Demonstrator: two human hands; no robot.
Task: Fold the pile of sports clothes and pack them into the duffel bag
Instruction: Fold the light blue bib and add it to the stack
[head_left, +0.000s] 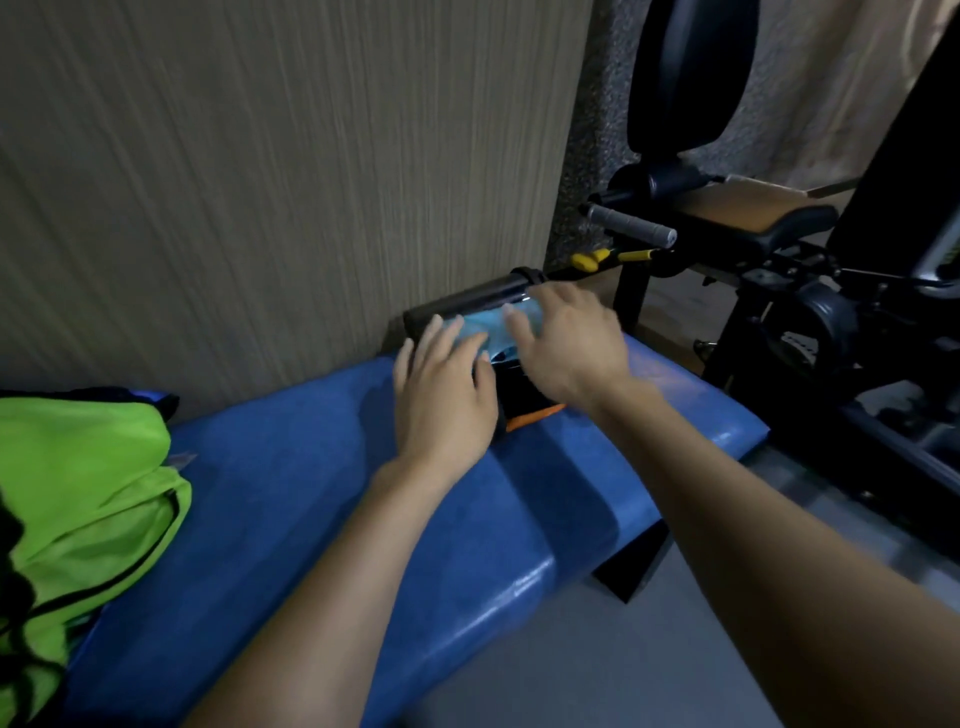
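Seemingly early on, I rest both flat, unclenched hands, left hand and right hand, on a light-blue garment atop the black bag, with green clothes unfolded far left of them.

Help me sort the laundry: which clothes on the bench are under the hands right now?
The light blue and black clothes at the bench's far end, under the left hand and right hand. The green garment lies untouched.

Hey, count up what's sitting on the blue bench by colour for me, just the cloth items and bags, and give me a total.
Bright green: 1, the green garment at the bench's near left end.
Light blue: 1, the light blue cloth under both hands.
Black with orange trim: 1, the black item beneath that cloth; whether it is a bag is unclear.
Total: 3 on the blue bench.
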